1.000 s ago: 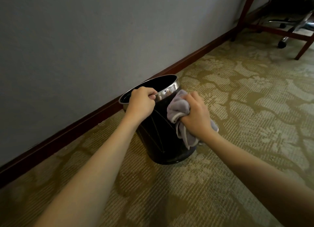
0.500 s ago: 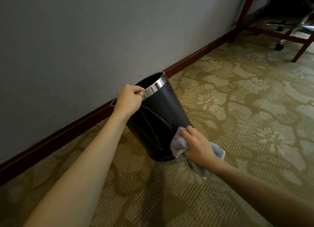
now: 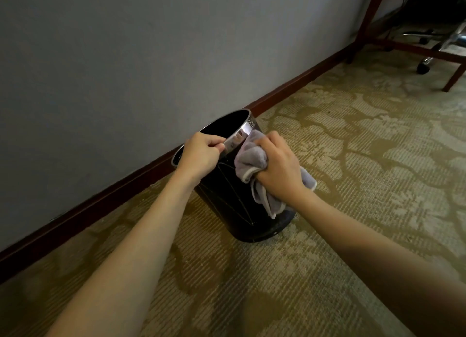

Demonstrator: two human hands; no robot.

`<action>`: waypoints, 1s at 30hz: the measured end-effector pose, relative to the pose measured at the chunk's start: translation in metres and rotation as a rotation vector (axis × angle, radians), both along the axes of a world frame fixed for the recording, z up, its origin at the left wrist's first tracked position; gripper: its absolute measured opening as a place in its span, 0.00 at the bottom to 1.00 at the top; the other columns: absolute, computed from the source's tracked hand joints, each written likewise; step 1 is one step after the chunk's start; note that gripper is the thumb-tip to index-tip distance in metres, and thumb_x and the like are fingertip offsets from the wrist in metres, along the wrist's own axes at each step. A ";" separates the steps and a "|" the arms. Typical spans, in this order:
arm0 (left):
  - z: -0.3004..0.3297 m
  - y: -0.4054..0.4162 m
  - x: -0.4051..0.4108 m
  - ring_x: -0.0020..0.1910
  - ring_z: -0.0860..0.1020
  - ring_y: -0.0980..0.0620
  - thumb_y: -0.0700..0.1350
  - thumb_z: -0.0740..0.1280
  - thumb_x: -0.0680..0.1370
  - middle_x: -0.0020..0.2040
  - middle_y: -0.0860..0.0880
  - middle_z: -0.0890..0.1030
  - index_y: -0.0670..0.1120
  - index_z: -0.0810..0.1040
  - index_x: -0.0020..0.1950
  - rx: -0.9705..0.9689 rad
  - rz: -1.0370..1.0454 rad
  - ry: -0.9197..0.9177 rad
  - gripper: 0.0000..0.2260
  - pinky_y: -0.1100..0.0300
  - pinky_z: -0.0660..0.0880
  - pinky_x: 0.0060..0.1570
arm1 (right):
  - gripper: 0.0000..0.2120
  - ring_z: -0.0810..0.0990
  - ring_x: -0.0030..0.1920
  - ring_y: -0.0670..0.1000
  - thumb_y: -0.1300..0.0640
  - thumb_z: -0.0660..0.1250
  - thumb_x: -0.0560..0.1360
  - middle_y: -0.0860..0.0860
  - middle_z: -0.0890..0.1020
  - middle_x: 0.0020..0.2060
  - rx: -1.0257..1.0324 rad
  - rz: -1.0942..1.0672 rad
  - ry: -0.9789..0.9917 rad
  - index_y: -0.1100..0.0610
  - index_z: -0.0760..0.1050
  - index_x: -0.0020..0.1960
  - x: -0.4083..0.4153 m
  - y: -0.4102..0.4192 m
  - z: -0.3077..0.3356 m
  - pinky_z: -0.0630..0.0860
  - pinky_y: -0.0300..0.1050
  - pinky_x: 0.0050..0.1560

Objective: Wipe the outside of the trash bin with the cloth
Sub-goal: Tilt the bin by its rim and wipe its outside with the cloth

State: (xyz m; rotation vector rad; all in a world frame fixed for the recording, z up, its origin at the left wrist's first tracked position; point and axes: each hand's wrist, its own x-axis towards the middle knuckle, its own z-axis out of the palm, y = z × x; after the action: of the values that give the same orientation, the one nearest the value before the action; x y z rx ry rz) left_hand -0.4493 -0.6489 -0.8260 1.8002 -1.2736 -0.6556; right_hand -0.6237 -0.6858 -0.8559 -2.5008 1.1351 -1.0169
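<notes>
Bin: the black trash bin [image 3: 234, 205] stands on the carpet [image 3: 353, 160] near the wall [image 3: 151, 46], tipped toward the wall so its near side faces up to the cloth
Left hand: the left hand [image 3: 200, 156] grips the shiny metal rim [image 3: 238, 136], fingers curled over the edge; this likely keeps the tilted bin from rolling or sliding under the rubbing
Right hand: the right hand [image 3: 277, 167] clutches the bunched grey cloth [image 3: 251, 157] and presses it to the upper outer side just below the rim
Cloth tail: a loose end hangs down along the bin's side, under the wrist
Stage: wiping seems under way; the side facing the wall is hidden, so probably not yet reached
</notes>
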 end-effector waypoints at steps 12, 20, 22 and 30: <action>0.003 0.003 0.002 0.63 0.74 0.51 0.39 0.63 0.80 0.61 0.50 0.79 0.45 0.78 0.63 0.015 -0.016 0.079 0.13 0.61 0.67 0.56 | 0.17 0.74 0.48 0.55 0.51 0.61 0.67 0.52 0.73 0.48 0.296 0.042 0.536 0.57 0.73 0.52 -0.082 0.039 -0.089 0.73 0.54 0.48; 0.006 0.003 -0.016 0.58 0.77 0.54 0.40 0.64 0.79 0.57 0.49 0.82 0.46 0.81 0.61 0.049 -0.093 0.076 0.12 0.61 0.69 0.57 | 0.17 0.69 0.40 0.48 0.62 0.71 0.66 0.47 0.68 0.44 0.200 0.026 0.005 0.49 0.67 0.47 -0.046 0.013 -0.032 0.67 0.45 0.38; 0.005 0.004 -0.022 0.53 0.78 0.55 0.42 0.64 0.79 0.52 0.52 0.84 0.49 0.83 0.58 0.038 -0.095 0.047 0.11 0.64 0.71 0.49 | 0.15 0.69 0.40 0.48 0.61 0.71 0.66 0.47 0.68 0.44 0.124 -0.001 -0.066 0.54 0.71 0.50 -0.028 0.003 -0.011 0.66 0.44 0.37; 0.002 0.008 -0.024 0.54 0.78 0.55 0.41 0.64 0.79 0.52 0.52 0.83 0.49 0.83 0.56 0.019 -0.117 0.067 0.10 0.59 0.73 0.55 | 0.14 0.72 0.43 0.52 0.63 0.70 0.68 0.51 0.70 0.45 0.035 0.024 -0.041 0.58 0.72 0.51 -0.034 0.016 -0.031 0.73 0.50 0.40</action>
State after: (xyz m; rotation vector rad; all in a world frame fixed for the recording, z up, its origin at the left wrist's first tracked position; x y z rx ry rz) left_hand -0.4729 -0.6414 -0.8237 1.7145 -1.3390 -0.7891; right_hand -0.6578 -0.6695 -0.8874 -2.4485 1.0993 -1.0283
